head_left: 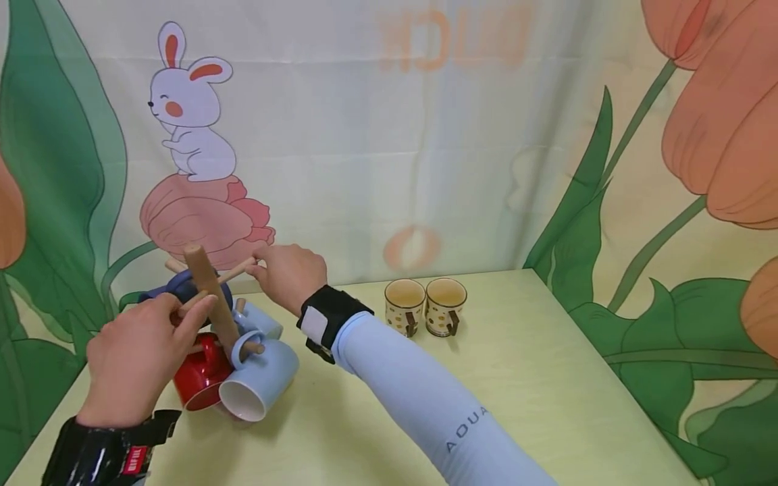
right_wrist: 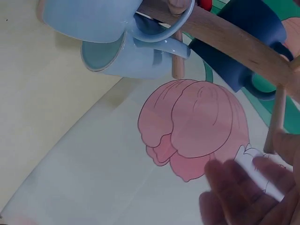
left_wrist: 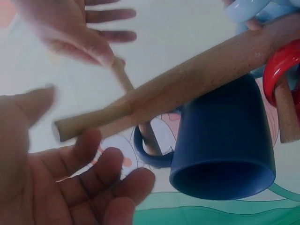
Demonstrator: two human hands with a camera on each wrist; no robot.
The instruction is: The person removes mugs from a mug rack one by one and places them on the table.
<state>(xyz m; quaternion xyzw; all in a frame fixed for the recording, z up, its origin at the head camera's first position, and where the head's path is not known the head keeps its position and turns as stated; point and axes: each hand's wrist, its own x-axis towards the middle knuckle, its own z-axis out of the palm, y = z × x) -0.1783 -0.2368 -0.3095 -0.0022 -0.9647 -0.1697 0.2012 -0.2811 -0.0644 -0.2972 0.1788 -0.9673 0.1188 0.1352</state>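
Observation:
A wooden mug tree (head_left: pixel 214 304) with a thick upright post and several pegs stands on the left of the table. My left hand (head_left: pixel 142 347) is at its front upper peg (left_wrist: pixel 91 123); in the left wrist view the thumb is apart from the peg and a fingertip is right at its underside. My right hand (head_left: pixel 293 275) is at the right upper peg (head_left: pixel 237 270), thumb at its tip, other fingers loosely extended. A dark blue mug (left_wrist: pixel 225 140) hangs behind the post. Lower down hang a red mug (head_left: pixel 197 381) and two light blue mugs, one in front (head_left: pixel 267 374), one behind (head_left: pixel 267 320).
Two small spotted cups (head_left: pixel 404 307) with brown handles stand side by side on the pale table (head_left: pixel 486 405), right of the tree. A printed cloth (head_left: pixel 340 148) with a rabbit and flowers hangs behind the table and down its sides.

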